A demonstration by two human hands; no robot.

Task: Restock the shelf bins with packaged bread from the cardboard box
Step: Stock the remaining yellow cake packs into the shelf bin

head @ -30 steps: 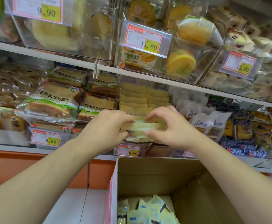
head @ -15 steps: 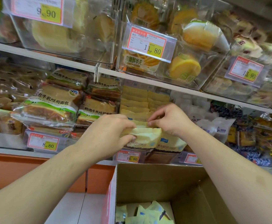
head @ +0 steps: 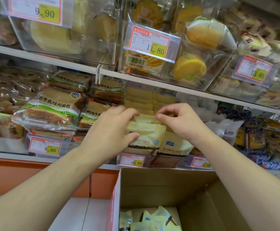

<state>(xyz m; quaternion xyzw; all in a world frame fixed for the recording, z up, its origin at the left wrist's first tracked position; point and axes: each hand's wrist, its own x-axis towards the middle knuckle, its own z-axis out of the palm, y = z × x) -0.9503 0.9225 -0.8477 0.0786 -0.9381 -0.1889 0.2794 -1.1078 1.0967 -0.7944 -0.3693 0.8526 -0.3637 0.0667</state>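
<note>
Left hand (head: 109, 130) grips the front bread packet (head: 144, 139); right hand (head: 179, 122) maybe pinching nothing. Rough shoving could topple the row.
</note>
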